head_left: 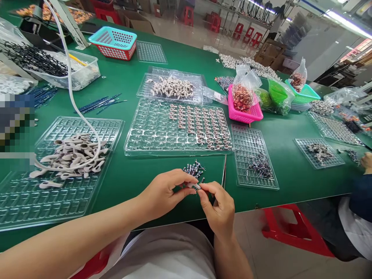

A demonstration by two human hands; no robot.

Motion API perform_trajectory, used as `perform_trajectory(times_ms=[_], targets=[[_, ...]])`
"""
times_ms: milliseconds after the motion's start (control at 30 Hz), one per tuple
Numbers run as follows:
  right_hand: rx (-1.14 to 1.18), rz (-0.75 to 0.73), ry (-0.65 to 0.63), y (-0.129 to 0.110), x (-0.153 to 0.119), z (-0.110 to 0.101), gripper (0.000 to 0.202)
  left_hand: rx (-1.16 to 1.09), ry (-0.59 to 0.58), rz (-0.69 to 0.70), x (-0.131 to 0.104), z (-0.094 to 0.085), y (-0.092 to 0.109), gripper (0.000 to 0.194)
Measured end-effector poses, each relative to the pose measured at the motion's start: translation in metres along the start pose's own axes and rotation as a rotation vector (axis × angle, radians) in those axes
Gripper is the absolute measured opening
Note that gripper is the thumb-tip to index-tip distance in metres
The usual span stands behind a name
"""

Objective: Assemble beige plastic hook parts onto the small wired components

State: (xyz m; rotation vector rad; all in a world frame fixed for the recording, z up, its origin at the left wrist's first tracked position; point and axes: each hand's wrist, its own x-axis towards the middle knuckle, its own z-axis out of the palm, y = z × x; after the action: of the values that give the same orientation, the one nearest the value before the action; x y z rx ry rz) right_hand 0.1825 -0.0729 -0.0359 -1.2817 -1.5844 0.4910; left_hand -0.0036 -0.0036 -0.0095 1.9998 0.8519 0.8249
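Note:
My left hand (171, 188) pinches a white earbud shell (192, 185) between thumb and fingers, just above the front of the green table. At the shell's right end, my right hand (218, 205) is closed in a pinch. Thin wires show by its fingertips, but the small part there is mostly hidden. A heap of small dark wired parts (193, 169) lies right behind my hands. Beside them are tweezers (224, 172). Farther back stands a clear tray (145, 130), its right side filled with rows of earbud pieces.
On the left, a clear tray (112, 126) carries a pile of earbud shells (77, 153), with a white cable (70, 83) looping over it. Another tray (242, 149) of wired parts lies right, near a pink basket (247, 115). A co-worker's hand (367, 161) shows at far right.

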Motion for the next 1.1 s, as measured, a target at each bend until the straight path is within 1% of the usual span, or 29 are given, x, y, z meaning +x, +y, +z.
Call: perform_trajectory(times_ms=[167, 433, 633, 967, 1033, 1100], targets=[[0.016, -0.016, -0.001, -0.0003, 0.0002, 0.0002, 0.02, 0.003, 0.007, 0.053, 0.0012, 0.0006, 0.0009, 0.015], [-0.004, -0.068, 0.024, -0.0004, 0.0006, 0.0009, 0.022, -0.007, 0.009, 0.09, 0.0021, 0.0017, 0.0023, 0.014], [-0.01, -0.139, 0.044, 0.0004, 0.0007, 0.0015, 0.029, -0.017, 0.017, 0.121, 0.0012, 0.0026, 0.0007, 0.014], [-0.145, -0.253, 0.048, 0.0038, 0.0013, 0.0039, 0.034, -0.01, 0.01, 0.084, 0.0004, 0.0027, -0.0018, 0.012], [-0.148, -0.254, 0.044, 0.0033, 0.0019, 0.0041, 0.031, -0.01, -0.001, 0.064, 0.0, 0.0024, -0.0013, 0.012], [-0.139, -0.208, 0.045, 0.0021, 0.0019, 0.0041, 0.023, -0.012, -0.029, 0.026, -0.0002, 0.002, 0.0003, 0.016]])
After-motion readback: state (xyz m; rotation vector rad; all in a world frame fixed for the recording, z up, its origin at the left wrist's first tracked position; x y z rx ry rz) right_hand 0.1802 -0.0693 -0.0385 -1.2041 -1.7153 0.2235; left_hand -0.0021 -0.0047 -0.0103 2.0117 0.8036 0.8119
